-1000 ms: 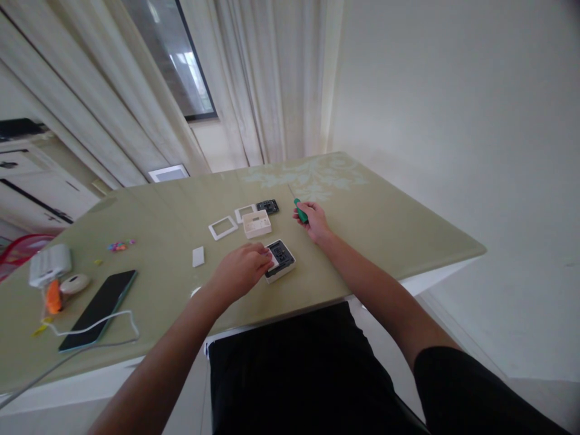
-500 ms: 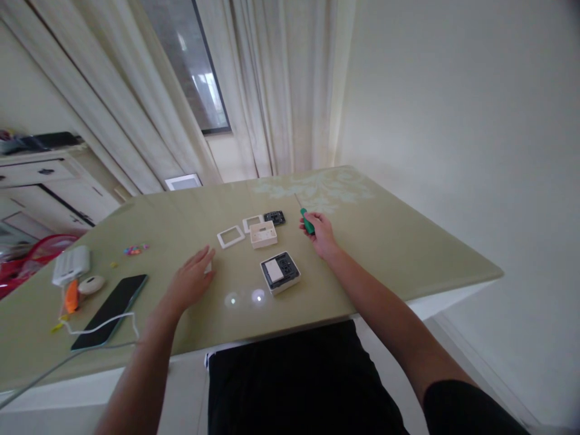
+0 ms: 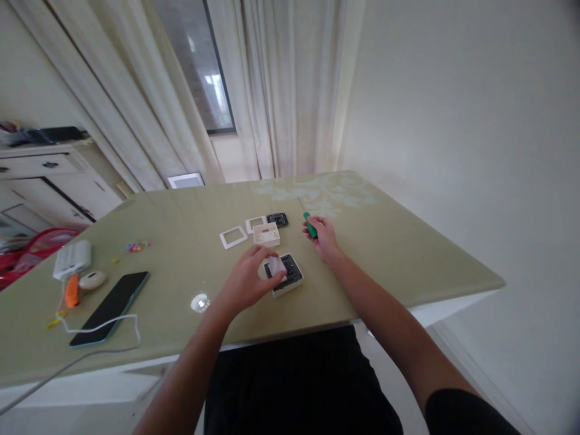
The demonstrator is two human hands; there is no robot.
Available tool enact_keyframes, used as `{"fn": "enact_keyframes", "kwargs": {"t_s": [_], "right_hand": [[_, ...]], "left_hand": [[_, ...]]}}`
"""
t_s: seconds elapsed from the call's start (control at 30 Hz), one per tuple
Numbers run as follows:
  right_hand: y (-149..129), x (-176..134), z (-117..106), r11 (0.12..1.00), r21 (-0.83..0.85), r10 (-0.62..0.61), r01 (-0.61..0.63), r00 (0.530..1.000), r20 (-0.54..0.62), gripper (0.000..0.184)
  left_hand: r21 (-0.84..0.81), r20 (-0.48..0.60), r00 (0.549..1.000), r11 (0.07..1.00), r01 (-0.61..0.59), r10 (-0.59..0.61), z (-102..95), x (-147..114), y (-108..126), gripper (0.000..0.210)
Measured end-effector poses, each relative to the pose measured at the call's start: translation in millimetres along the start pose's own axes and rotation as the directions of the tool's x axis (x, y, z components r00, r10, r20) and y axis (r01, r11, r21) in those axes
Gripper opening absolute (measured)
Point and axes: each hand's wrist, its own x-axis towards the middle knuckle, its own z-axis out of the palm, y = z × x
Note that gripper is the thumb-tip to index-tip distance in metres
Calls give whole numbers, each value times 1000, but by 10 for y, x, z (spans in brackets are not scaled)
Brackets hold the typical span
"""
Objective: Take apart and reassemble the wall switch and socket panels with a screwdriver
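My left hand (image 3: 248, 275) reaches over a light switch (image 3: 296, 277) that has a dark inside and a white housing. Its thumb and fingers close around a small whitish piece (image 3: 276, 267) over the left half of the switch; whether this is the switch's own rocker plate or a separate piece I cannot tell. My right hand (image 3: 324, 235) grips the green handle of a screwdriver (image 3: 310, 226), whose thin shaft points away from me. Beyond the switch are an off-white mounting box (image 3: 266, 235), two white frames (image 3: 233, 237) and a black switch module (image 3: 277, 219).
A black phone (image 3: 111, 308) with a white cable across it lies at the left. Near it are a white power adapter (image 3: 72, 260), an orange object (image 3: 72, 291), a round white case (image 3: 92, 280) and small colourful bits (image 3: 137, 246). A wall borders the table's right side.
My left hand has moved right from the bare tabletop to the switch, and its fingers have closed around a whitish piece there. The right hand still holds the screwdriver in much the same place.
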Motion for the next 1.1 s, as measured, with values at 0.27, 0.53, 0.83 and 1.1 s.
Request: {"fn": "enact_keyframes", "kwargs": {"t_s": [0.27, 0.53, 0.83, 1.1], "right_hand": [[8, 42, -14, 1000, -4, 1, -1, 1000, -12, 18], [36, 47, 0, 1000, -13, 13, -13, 1000, -5, 22], [44, 43, -4, 999, -35, 31, -32, 999, -12, 29], [25, 16, -4, 999, -37, 8, -8, 1000, 3, 24]], "left_hand": [[95, 66, 998, 995, 7, -13, 310, 102, 98, 27], [207, 104, 995, 978, -10, -12, 287, 40, 151, 25], [333, 260, 965, 941, -57, -34, 115, 205, 217, 27], [413, 384, 913, 910, -38, -136, 20, 441, 350, 28]]}}
